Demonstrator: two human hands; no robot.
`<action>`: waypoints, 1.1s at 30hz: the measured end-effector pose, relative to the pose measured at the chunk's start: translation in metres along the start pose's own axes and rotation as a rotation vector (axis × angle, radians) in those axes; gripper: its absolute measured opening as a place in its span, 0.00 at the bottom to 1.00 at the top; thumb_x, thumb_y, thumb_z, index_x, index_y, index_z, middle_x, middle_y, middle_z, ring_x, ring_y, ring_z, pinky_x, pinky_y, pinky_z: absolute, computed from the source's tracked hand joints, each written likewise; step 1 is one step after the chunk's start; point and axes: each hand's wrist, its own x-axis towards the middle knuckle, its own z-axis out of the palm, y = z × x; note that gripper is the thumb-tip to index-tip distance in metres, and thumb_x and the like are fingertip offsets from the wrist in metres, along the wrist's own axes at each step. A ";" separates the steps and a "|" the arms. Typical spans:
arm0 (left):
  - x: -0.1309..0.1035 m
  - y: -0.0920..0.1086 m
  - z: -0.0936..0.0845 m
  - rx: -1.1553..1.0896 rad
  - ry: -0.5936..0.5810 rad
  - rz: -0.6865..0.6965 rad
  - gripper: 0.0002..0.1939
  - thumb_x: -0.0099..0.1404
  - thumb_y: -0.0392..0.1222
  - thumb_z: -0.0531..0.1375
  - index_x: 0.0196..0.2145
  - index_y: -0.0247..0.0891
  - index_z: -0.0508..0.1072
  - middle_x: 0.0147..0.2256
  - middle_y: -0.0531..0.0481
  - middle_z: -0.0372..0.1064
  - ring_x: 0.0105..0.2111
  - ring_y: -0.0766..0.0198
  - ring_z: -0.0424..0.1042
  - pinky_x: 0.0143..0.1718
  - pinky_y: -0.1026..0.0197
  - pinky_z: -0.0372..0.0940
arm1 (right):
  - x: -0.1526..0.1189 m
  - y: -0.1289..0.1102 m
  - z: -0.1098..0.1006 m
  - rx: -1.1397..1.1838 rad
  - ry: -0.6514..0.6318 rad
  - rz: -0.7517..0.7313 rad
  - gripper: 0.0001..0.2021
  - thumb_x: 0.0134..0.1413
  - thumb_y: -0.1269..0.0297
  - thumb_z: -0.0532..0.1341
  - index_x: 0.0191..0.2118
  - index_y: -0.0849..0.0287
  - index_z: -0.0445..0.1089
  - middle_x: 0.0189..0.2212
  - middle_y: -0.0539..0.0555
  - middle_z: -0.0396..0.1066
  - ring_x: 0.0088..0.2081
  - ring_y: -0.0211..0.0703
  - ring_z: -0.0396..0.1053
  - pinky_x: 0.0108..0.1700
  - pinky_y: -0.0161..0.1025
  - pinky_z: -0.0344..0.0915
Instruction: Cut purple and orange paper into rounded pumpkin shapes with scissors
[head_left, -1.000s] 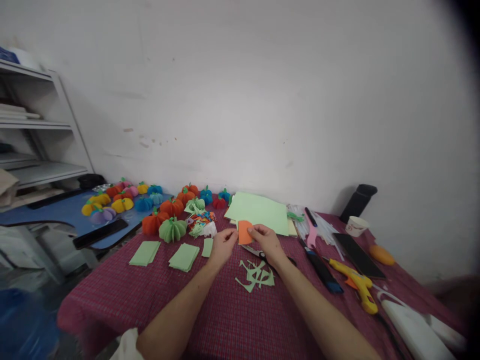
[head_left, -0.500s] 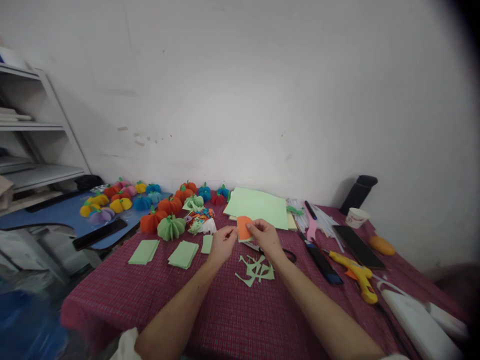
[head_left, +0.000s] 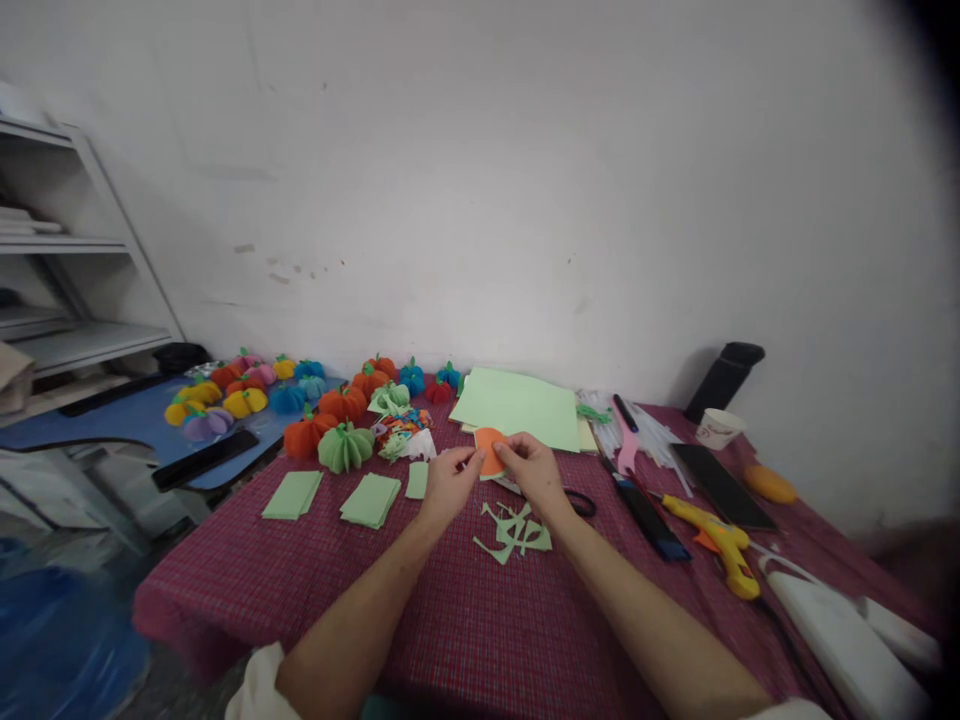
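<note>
Between my two hands is an orange paper piece (head_left: 488, 447) with a rounded edge, and a light green layer shows along its lower edge. My left hand (head_left: 450, 484) pinches its left side between thumb and fingers. My right hand (head_left: 532, 470) grips its right side, the thumb lying on the orange face. Partly hidden behind my right hand lie scissors, with a dark handle loop (head_left: 580, 502) showing. Curved light green paper scraps (head_left: 517, 530) are on the tablecloth just below the hands.
Light green paper stacks (head_left: 370, 499) lie to the left. Paper pumpkins (head_left: 346, 447) stand behind them. Large green sheets (head_left: 517, 405) rest against the wall side. On the right are a yellow glue gun (head_left: 712, 535), a utility knife (head_left: 651, 520), a black phone-like slab (head_left: 724, 485) and a paper cup (head_left: 720, 428).
My left fingers have closed in on the paper's left edge. The orange piece has tilted slightly and its curved edge shows more. The view has shifted a little.
</note>
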 end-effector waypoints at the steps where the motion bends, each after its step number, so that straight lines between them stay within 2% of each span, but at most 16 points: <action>1: 0.000 0.000 0.000 0.003 -0.001 -0.001 0.18 0.57 0.50 0.51 0.22 0.34 0.70 0.18 0.55 0.56 0.21 0.70 0.54 0.22 0.67 0.50 | 0.000 0.000 0.000 -0.001 0.001 -0.004 0.14 0.39 0.53 0.62 0.24 0.59 0.64 0.19 0.47 0.65 0.20 0.34 0.60 0.23 0.32 0.57; 17: -0.001 0.002 -0.001 0.008 -0.014 -0.002 0.18 0.58 0.50 0.50 0.18 0.35 0.63 0.18 0.56 0.50 0.20 0.71 0.51 0.22 0.67 0.47 | 0.000 0.002 0.000 0.005 -0.009 -0.016 0.14 0.40 0.53 0.61 0.24 0.60 0.64 0.19 0.48 0.65 0.21 0.35 0.60 0.24 0.32 0.57; 33: -0.001 -0.001 -0.001 0.029 -0.007 0.014 0.18 0.59 0.49 0.49 0.19 0.35 0.63 0.17 0.56 0.50 0.21 0.70 0.51 0.22 0.67 0.46 | -0.001 -0.003 0.001 0.046 -0.027 0.013 0.11 0.39 0.57 0.62 0.23 0.61 0.64 0.19 0.47 0.65 0.21 0.34 0.61 0.25 0.32 0.58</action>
